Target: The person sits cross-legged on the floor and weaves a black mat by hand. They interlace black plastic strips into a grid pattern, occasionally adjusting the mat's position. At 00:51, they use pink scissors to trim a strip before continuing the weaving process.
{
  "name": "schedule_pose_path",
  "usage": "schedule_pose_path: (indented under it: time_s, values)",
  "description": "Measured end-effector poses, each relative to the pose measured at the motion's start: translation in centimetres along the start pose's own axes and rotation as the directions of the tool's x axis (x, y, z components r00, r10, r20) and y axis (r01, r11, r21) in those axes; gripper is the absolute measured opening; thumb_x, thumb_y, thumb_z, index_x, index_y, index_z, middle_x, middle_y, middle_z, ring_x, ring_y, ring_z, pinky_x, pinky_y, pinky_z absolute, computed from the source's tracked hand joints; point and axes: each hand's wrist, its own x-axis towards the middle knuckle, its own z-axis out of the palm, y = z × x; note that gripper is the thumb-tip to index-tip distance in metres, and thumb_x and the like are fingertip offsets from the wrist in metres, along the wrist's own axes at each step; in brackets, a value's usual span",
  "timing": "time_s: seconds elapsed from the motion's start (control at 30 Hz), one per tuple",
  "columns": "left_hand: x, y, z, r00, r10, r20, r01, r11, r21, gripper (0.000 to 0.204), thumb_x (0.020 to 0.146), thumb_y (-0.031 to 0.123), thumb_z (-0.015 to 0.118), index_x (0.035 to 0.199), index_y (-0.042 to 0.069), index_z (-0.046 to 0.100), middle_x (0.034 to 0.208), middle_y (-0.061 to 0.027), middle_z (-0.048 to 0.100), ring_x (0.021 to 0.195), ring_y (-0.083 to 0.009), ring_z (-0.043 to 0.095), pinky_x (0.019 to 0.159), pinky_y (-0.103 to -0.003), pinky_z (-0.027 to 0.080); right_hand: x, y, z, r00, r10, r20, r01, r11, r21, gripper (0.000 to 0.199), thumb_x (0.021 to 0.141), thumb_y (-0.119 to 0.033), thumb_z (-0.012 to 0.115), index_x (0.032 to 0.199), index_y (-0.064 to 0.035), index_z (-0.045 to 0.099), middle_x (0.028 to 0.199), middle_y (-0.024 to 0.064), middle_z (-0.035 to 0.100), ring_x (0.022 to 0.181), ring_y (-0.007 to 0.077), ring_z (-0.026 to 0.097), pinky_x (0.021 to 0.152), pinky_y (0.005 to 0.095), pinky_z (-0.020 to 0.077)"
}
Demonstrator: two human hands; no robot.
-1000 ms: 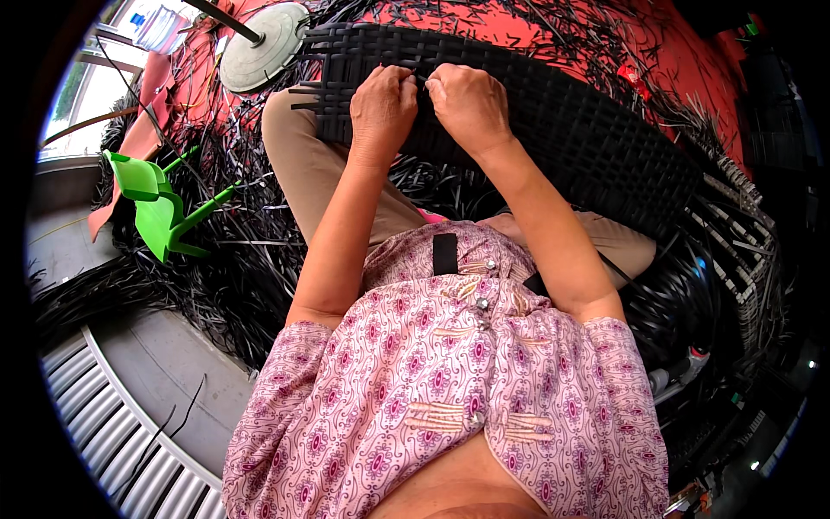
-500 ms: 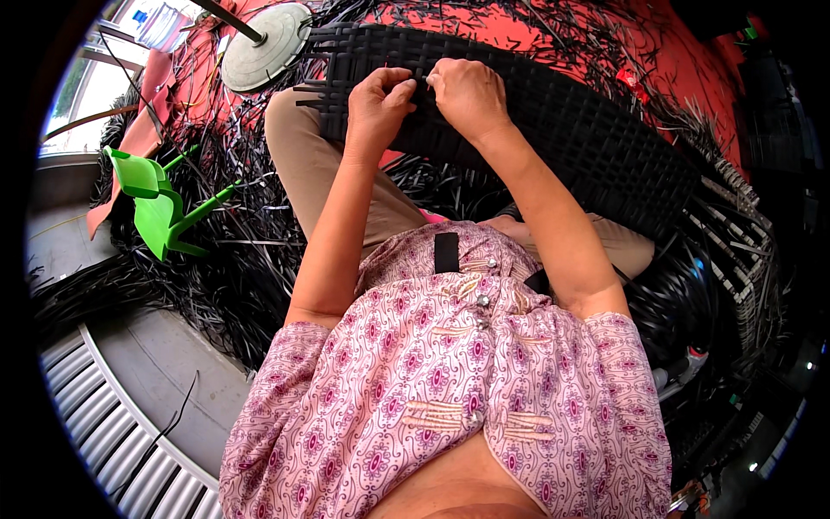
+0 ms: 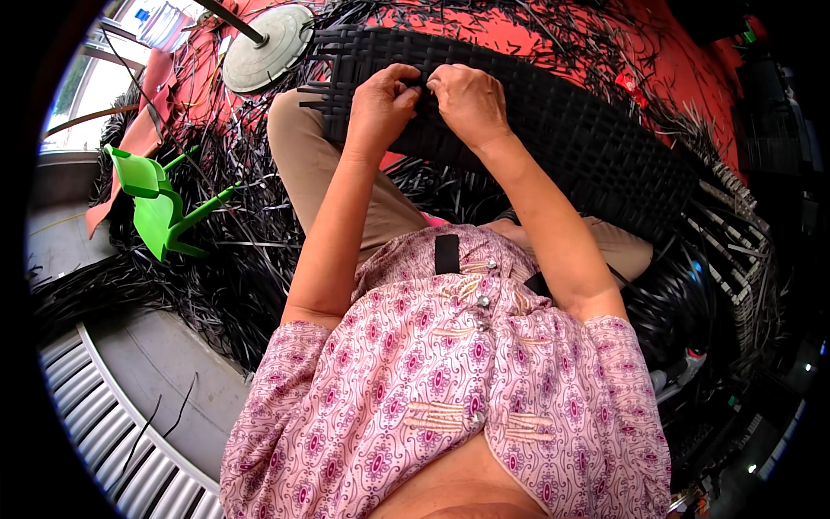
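A long panel (image 3: 562,121) woven from flat black strips lies across my lap, with loose strip ends sticking out at its left end. Both hands are over its upper left part, close together. My left hand (image 3: 380,102) is closed, thumb and bent forefinger drawn together at the weave. Just to its right, my right hand (image 3: 469,99) is also closed, its fingertips pinched and pointing toward the left hand. Whatever is between the fingers of either hand is too dark and small against the black weave to make out.
Loose black strips (image 3: 233,294) lie heaped around my legs and over the red floor covering (image 3: 692,78). A green plastic chair (image 3: 156,216) stands at the left. Behind it is a round grey base (image 3: 268,52) with a pole. White slats (image 3: 121,424) curve along the lower left.
The hands have shifted slightly, the right fingertips a little lower and the left hand a little to the right. The panel has barely moved.
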Motion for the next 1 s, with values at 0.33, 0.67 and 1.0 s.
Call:
schedule_pose_path:
  time_s: [0.33, 0.67, 1.0]
  values:
    - [0.9, 0.7, -1.1, 0.986, 0.159, 0.047, -0.165, 0.910, 0.380, 0.020, 0.088, 0.018, 0.071, 0.104, 0.008, 0.073, 0.087, -0.0083, 0.070, 0.074, -0.0210, 0.067, 0.069, -0.034, 0.054, -0.7, 0.1, 0.5, 0.997, -0.008, -0.074, 0.009, 1.000, 0.012, 0.013, 0.089, -0.020, 0.067, 0.085, -0.0075, 0.070, 0.082, 0.0136, 0.069, 0.074, 0.0366, 0.069, 0.068, 0.0467, 0.0550]
    - [0.5, 0.8, -6.3, 0.994, -0.107, 0.016, 0.108, 0.990, -0.093, 0.017, 0.097, 0.022, 0.066, 0.094, 0.005, 0.065, 0.082, 0.0023, 0.062, 0.069, -0.0063, 0.058, 0.063, -0.023, 0.049, -0.3, -2.4, -1.3, 0.948, -0.265, -0.176, 0.239, 0.958, -0.157, 0.032, 0.078, -0.019, 0.080, 0.105, -0.0084, 0.067, 0.094, 0.0117, 0.066, 0.090, 0.0282, 0.066, 0.077, 0.0406, 0.0519]
    - [-2.5, 5.6, -12.0, 0.972, 0.035, -0.233, -0.117, 0.931, -0.347, 0.013, 0.097, 0.016, 0.066, 0.095, 0.003, 0.065, 0.074, 0.0029, 0.059, 0.064, -0.0051, 0.052, 0.060, -0.020, 0.042, 3.4, -6.2, -0.3, 0.981, -0.192, -0.026, 0.175, 0.821, 0.544, 0.026, 0.092, -0.028, 0.070, 0.105, -0.0069, 0.074, 0.099, 0.0112, 0.074, 0.090, 0.0238, 0.071, 0.081, 0.0339, 0.0560]
